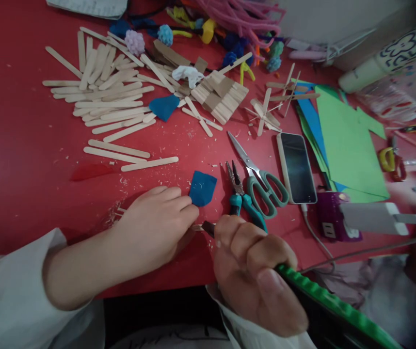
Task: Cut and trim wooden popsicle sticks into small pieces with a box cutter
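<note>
My right hand (255, 271) is wrapped around the green and black handle of a utility knife (335, 300). Its dark front end pokes out past my fingers and meets the tip of a wooden craft stick (197, 227). Closed over that stick, my left hand (160, 218) rests low over the red table and hides most of it. A blue scrap (202, 188) lies just beyond my left fingers. Pliers with teal handles (237, 194) and grey-green scissors (262, 179) lie beyond my right hand.
Loose craft sticks (109, 102) are heaped at the left, with shavings around. A phone (297, 167), green sheets (349, 145) and a purple power block (333, 213) with cables sit to the right. Pink pipe cleaners (244, 19) lie at the back of the red table (15, 145).
</note>
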{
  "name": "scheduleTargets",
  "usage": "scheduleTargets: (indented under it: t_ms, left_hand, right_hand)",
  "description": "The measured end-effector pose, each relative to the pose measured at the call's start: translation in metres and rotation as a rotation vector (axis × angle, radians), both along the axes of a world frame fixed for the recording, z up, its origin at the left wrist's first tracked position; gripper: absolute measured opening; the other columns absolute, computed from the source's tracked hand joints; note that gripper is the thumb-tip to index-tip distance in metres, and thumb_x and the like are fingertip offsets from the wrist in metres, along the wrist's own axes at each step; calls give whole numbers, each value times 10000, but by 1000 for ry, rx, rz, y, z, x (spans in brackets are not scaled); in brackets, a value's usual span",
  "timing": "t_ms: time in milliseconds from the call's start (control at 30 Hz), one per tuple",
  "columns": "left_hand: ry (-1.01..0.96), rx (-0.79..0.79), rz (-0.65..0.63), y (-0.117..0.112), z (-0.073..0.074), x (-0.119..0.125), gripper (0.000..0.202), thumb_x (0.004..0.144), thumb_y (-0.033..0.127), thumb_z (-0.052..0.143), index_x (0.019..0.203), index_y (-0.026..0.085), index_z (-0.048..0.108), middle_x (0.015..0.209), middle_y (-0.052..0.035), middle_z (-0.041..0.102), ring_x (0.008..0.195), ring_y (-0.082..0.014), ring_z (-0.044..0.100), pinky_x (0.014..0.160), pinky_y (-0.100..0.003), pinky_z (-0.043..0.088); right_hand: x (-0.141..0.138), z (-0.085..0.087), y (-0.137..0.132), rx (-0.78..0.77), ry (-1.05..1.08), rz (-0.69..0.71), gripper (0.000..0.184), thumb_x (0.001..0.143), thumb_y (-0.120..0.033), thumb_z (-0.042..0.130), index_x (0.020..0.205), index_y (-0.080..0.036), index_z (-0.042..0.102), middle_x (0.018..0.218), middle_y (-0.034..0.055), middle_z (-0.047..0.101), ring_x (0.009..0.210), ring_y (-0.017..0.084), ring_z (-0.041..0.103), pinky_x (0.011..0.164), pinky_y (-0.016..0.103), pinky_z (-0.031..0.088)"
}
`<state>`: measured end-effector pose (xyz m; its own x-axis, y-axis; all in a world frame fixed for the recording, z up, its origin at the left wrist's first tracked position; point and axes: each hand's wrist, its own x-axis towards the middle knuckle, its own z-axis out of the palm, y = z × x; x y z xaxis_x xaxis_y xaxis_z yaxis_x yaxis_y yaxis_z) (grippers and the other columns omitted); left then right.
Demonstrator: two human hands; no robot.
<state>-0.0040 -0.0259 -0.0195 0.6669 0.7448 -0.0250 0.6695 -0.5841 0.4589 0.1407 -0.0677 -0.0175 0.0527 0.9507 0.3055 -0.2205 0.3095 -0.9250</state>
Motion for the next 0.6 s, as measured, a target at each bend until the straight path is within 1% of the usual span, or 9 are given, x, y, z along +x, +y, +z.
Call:
scheduleTargets:
  t_ms: [133,300,500,600]
  left_hand:
    - [2,-1,4,1,0,0,97,811,158,528,720,184,549,694,-12,566,668,-175,471,600,-315,318]
    - [12,5,-4,0,0,0,102,802,140,528,712,187,539,703,-12,569,680,-180,470,609,-316,320]
    - [18,5,-21,0,1,1,107,792,123,525,705,186,532,686,-10,561,663,-181,463,599,-312,308]
    - [18,10,-21,1,1,2,127,774,95,525,686,185,519,663,-8,542,646,-179,454,585,-309,295]
  right_hand:
    - [2,-1,-1,-19,3,29,263,829,-240,468,615,-185,325,540,-55,244,529,100,300,549,313,310]
    - [5,-4,0,1,-14,84,240,837,-237,459,631,-180,350,561,-48,266,555,104,334,544,309,316]
    - [1,-6,6,13,59,21,259,821,-209,462,600,-182,330,539,-59,253,497,82,290,507,287,286]
    - [-1,-6,8,-3,54,23,263,824,-203,464,592,-180,343,541,-59,265,490,79,296,498,278,289]
